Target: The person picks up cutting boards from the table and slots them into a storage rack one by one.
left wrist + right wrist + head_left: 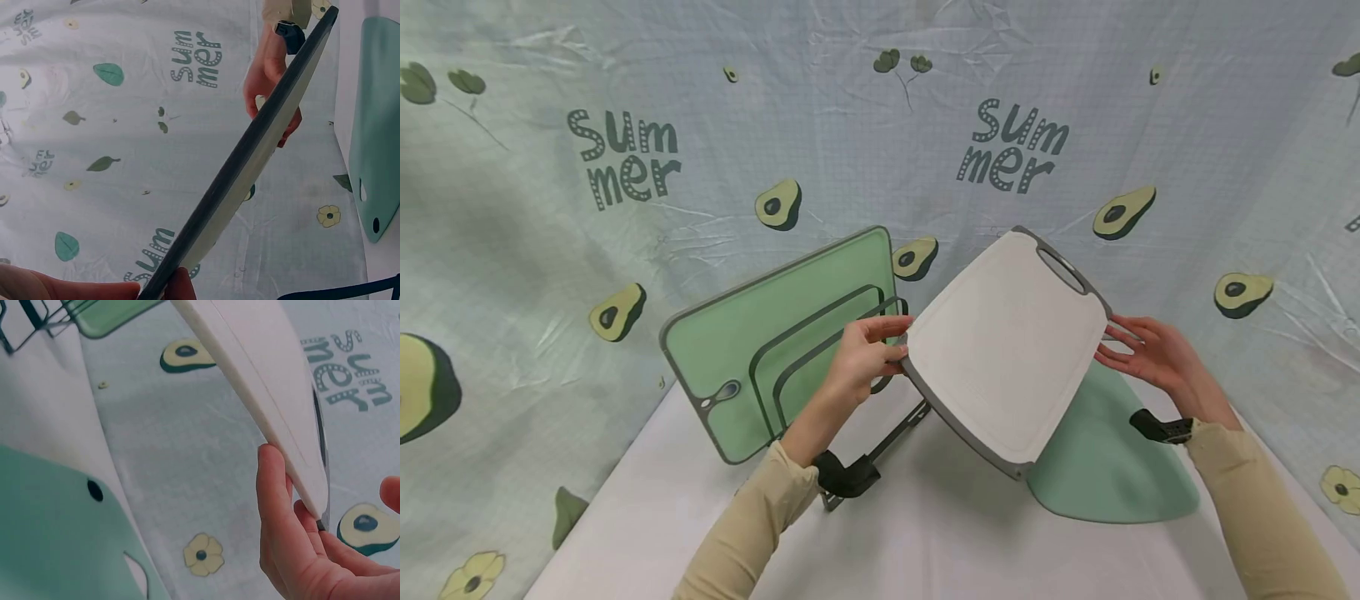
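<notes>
A white cutting board (1007, 350) with grey edges and a slot handle is held up tilted in the air between both hands. Thumb and fingers of my left hand (859, 358) pinch its left edge; the left wrist view shows the board (244, 150) nearly edge-on. At the opposite edge, beside the handle, is my right hand (1153, 358). Its extended fingers (272, 481) touch the board's edge from below, the thumb standing away from it. Left of the hands, a green cutting board (722, 342) with a grey rim leans in a dark wire rack (898, 429).
A teal flexible board (1112, 467) lies on the white table (917, 533) at the right, partly under the raised board. Behind everything hangs a pale curtain (850, 108) printed with avocados and lettering. Dark bands (1161, 427) circle both wrists.
</notes>
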### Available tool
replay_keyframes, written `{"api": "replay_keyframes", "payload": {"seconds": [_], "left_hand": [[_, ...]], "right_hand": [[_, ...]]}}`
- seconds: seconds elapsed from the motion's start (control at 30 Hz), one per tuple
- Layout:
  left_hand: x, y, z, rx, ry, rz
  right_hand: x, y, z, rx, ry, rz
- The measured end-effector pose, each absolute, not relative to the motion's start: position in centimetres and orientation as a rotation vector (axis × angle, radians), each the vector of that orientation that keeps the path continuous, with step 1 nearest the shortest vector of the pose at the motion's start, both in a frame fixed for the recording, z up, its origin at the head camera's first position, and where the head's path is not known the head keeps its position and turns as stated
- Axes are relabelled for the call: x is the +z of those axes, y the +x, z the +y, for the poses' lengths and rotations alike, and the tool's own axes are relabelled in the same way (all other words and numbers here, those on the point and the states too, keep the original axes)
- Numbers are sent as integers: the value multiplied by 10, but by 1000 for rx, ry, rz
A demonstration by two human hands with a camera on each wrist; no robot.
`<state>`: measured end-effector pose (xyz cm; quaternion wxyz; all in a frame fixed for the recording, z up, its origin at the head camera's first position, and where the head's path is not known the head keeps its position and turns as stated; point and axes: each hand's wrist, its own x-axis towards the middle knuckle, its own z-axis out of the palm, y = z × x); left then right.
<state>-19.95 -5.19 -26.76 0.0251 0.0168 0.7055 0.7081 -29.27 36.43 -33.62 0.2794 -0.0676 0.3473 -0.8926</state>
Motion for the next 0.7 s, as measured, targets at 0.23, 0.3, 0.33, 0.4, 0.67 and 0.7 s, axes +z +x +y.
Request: {"api": "replay_keyframes", "payload": {"seconds": [0.23,0.3,0.33,0.4,0.67,0.7], "left_hand": [[-247,-189,-66,2131,65,2210],[-241,-187,-71,2130,73,2199],[-238,-186,-74,2134,77,2189],[-232,-184,-79,2136,95,2180],[-215,-178,-107,2177,119,2167],[-214,-178,-110,2189,127,2165]], "right_hand": [[-325,-296,351,-2373,-197,916],[-321,-297,346,-2377,-180,921],[-320,-298,343,-2375,-179,913],[-315,-300,337,-2376,-168,917],[-302,-306,316,-2310,-180,864],[-301,-306,313,-2305,-176,875]]}}
